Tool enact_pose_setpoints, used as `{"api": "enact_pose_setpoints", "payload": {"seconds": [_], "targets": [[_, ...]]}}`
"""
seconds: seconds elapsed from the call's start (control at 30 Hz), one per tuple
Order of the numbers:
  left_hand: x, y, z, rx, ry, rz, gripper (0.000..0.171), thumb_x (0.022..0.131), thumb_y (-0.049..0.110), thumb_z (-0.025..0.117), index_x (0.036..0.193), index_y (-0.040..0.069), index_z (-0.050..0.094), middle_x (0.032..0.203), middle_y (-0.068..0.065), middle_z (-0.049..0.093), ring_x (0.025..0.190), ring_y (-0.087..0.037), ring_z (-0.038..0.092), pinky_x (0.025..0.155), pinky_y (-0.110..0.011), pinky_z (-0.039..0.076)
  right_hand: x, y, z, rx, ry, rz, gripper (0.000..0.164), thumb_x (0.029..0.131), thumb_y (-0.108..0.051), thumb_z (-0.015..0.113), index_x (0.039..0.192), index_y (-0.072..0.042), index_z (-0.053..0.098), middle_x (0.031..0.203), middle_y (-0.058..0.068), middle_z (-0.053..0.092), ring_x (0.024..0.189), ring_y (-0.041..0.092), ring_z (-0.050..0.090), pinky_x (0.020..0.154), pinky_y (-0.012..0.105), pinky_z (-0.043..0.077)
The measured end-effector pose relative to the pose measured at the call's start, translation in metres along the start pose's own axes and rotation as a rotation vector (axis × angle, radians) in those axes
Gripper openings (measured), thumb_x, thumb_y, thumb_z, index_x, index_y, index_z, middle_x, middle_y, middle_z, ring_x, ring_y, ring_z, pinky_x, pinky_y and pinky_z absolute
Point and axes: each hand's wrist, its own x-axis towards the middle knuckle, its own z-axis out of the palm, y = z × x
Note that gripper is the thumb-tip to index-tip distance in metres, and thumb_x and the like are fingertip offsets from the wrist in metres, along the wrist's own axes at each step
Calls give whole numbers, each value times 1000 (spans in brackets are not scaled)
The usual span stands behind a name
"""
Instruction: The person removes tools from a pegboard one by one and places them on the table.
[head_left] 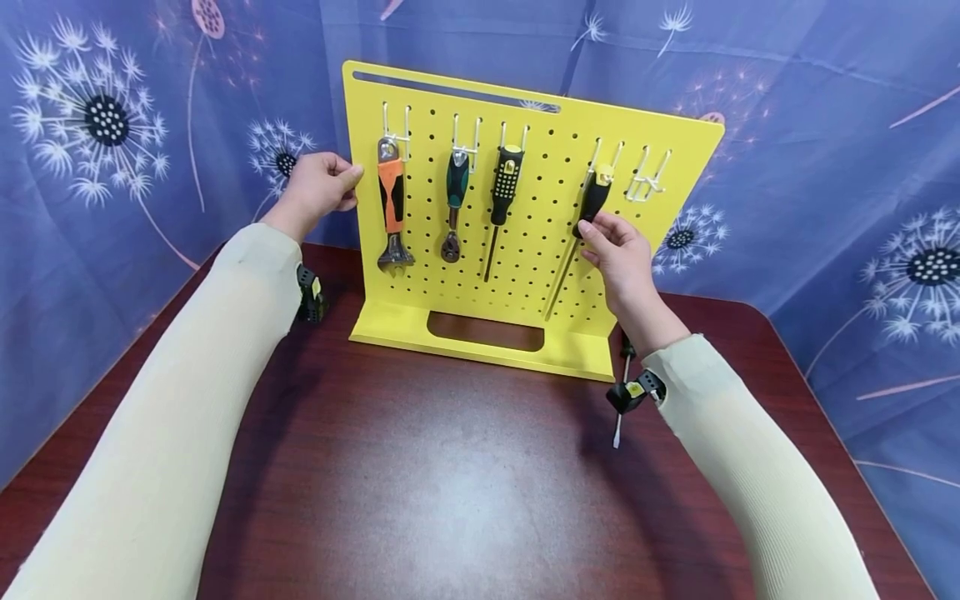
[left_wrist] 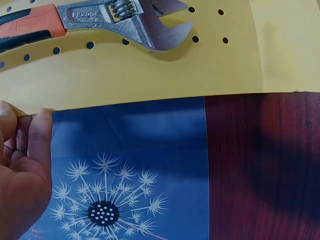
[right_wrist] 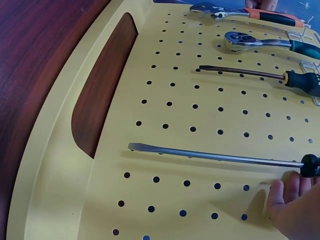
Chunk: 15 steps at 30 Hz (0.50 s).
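A yellow pegboard (head_left: 637, 133) stands upright on the table with tools hanging from its white hooks. My left hand (head_left: 318, 187) pinches the board's left edge between thumb and fingers, beside an orange-and-black adjustable wrench (head_left: 392, 196). On the right, the fingers and thumb of my right hand (head_left: 618, 258) grip the lower handle of a long flathead screwdriver (head_left: 597, 193). Its black-and-yellow handle top sits at a hook, and the shaft slants down across the board, tip lowest, as the right wrist view (right_wrist: 215, 157) also shows. Part of the right fingers is hidden behind the handle.
Between the hands hang a green-and-black ratchet wrench (head_left: 456, 183) and a shorter screwdriver (head_left: 506, 183). Another white hook (head_left: 645, 185) is at the far right. A screwdriver (head_left: 617, 433) lies on the dark table (head_left: 450, 467), partly behind my right wrist. Blue dandelion-print cloth (head_left: 495, 33) surrounds the table.
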Motion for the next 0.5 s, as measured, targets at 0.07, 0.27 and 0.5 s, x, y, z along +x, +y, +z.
{"api": "enact_pose_setpoints", "payload": {"seconds": [0.07,0.27,0.5], "targets": [[0,0,0,0,2,2,18,107,24,54,99,8,58,94,4,50,74,-3,53,66,-8,54,1,2,1,13,4,-2,17,101,-9,64,93,-24,61,87,-17,61,87,-1,60,77,14,56],[-1,0,-1,-11,-5,6,18,107,24,54,99,8,59,97,3,50,73,-3,53,66,-8,54,1,3,2,60,4,-7,19,101,-6,64,90,-22,61,85,-14,62,83,-1,61,73,13,57],[-1,0,0,8,-3,11,19,107,24,53,99,8,59,96,2,50,71,-2,54,65,-8,55,-1,3,3,125,-18,17,14,102,-6,61,93,-16,59,89,-9,61,83,1,64,71,15,60]]}}
